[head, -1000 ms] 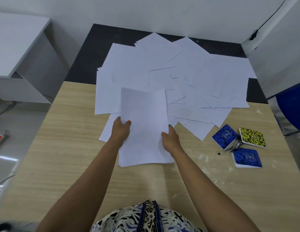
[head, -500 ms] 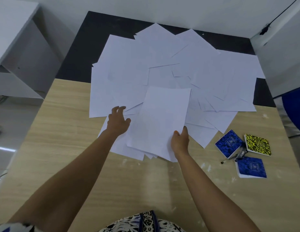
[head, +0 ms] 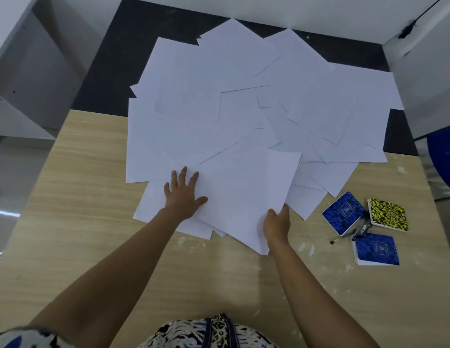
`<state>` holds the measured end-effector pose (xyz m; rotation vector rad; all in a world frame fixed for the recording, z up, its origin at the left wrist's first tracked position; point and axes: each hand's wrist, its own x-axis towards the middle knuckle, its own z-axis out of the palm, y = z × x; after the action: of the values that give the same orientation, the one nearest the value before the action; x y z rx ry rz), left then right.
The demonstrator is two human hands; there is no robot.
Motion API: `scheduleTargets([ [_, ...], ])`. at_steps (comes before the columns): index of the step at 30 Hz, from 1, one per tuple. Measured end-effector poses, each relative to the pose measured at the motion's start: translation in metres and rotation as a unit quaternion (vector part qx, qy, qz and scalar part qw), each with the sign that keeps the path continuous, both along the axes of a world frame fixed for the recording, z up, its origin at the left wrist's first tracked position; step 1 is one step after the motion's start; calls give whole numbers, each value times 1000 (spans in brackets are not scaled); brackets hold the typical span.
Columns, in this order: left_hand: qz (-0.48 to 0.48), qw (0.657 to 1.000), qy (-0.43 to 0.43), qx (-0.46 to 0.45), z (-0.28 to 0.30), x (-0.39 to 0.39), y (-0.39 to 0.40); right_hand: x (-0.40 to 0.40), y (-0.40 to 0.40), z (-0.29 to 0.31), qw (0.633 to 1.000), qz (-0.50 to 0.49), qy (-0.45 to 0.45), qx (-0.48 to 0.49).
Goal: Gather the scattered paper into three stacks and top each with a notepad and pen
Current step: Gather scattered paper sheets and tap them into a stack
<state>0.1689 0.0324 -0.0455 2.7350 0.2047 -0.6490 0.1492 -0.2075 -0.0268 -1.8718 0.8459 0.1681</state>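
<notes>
Several white paper sheets [head: 244, 96] lie fanned over the middle and far part of the wooden table [head: 80, 234]. A small gathered bundle of sheets [head: 246, 194] lies tilted on the near side of the spread. My right hand [head: 276, 224] grips that bundle at its lower right edge. My left hand [head: 182, 194] rests flat with spread fingers on the sheets at the bundle's left side. Two blue notepads [head: 344, 213] [head: 375, 248] and a yellow-black notepad [head: 387, 214] lie at the right. Dark pens [head: 354, 233] lie between them, partly hidden.
The far part of the tabletop is a black panel [head: 103, 79] against a white wall. A grey-white cabinet [head: 20, 79] stands to the left. A blue object [head: 445, 162] shows at the right edge. Bare wood lies on the near side of the papers.
The bundle has swung from upright to tilted and shifted right, held by my right hand alone. My left hand let go of it and now lies flat on the sheets beside it.
</notes>
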Motion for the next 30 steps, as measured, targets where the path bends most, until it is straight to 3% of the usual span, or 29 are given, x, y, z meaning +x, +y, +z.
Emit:
scheduleTargets([
  [8, -34, 997, -62, 25, 1, -36, -4, -17, -8, 9, 999, 3, -41, 22],
  [12, -25, 989, -144, -6, 5, -48, -5, -22, -7, 15, 996, 34, -82, 19],
  [17, 36, 981, -175, -72, 11, -45, 0, -18, 1, 22, 993, 74, -93, 3],
  [23, 39, 998, -29, -30, 5, -41, 4, 2, 16, 28, 990, 107, -86, 3],
  [26, 52, 992, -111, -26, 10, -45, 4, 17, 22, 26, 991, 117, -63, 0],
  [30, 139, 966, -178, -127, 10, -43, 13, 31, 33, 21, 990, 143, 3, -12],
])
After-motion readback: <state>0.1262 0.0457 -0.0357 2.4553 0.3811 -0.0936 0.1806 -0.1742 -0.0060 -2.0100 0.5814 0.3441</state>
